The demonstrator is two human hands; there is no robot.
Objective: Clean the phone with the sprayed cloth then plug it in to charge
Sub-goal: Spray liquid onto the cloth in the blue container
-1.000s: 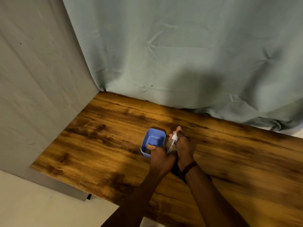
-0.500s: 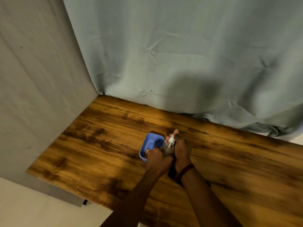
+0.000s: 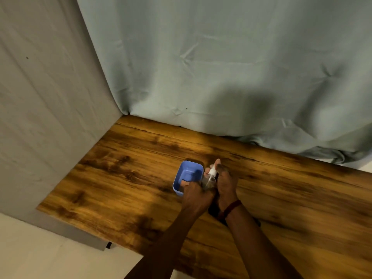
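A small clear spray bottle (image 3: 210, 179) with a white nozzle is upright between my two hands, above the wooden table (image 3: 124, 190). My right hand (image 3: 225, 184) grips it, with the forefinger raised over the nozzle. My left hand (image 3: 196, 195) is curled into a fist pressed against the bottle's left side, its thumb reaching over a blue tub (image 3: 188, 174). What the fist holds is hidden. A dark flat object (image 3: 213, 211) lies on the table under my wrists, mostly covered. I see no cloth or cable.
The blue tub stands open just left of my hands. A pale green curtain (image 3: 221, 77) hangs along the table's far edge and a grey wall (image 3: 40, 117) closes the left side. The near table edge runs diagonally at the lower left.
My hands stay together on the bottle in the same pose. The view has drifted slightly, so hands and tub sit a little lower left in frame.
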